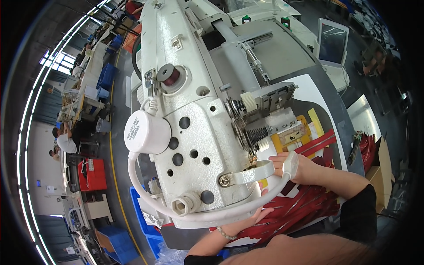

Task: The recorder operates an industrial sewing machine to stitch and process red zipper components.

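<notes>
On the sewing table (329,95), both hands, left (261,213) and right (289,167), press flat, fingers spread, on red strips (300,201).

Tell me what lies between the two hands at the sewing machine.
In the head view, dark red strips lie between the left hand and the right hand, beside the white lamp arm.

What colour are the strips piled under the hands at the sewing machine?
Dark red. The strips lie heaped on the table beside the white sewing machine; the head view shows them best.
</notes>
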`<state>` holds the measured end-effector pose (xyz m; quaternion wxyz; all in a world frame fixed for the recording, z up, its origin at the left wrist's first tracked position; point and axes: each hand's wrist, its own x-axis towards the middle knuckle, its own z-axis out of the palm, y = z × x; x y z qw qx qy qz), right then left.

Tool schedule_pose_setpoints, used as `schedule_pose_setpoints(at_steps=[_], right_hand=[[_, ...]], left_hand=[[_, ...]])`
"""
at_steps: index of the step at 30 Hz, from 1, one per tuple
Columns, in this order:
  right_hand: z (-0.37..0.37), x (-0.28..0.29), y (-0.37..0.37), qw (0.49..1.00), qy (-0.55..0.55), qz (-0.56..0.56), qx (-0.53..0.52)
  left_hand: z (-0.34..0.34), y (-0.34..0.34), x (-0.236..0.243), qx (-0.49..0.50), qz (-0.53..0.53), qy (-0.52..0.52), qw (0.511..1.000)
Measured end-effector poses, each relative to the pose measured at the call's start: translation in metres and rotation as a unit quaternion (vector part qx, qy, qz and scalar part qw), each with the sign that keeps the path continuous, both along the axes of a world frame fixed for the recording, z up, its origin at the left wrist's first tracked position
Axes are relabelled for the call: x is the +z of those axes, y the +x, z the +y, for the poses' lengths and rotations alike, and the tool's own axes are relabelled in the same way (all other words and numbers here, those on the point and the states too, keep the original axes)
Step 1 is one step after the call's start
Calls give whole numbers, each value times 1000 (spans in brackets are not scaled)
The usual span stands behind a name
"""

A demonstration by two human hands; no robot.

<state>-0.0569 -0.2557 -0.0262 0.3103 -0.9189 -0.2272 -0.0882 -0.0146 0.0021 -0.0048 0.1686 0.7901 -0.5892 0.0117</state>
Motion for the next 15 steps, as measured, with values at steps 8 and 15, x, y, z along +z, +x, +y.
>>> schedule_pose_setpoints(at_steps=[8, 15], right_hand=[[3, -6, 0, 1000, 11, 16, -5], [1, 4, 1, 1000, -5, 16, 4]], left_hand=[[-4, 4, 7, -30, -49, -17, 998], [-7, 7, 12, -69, -119, 10, 990]])
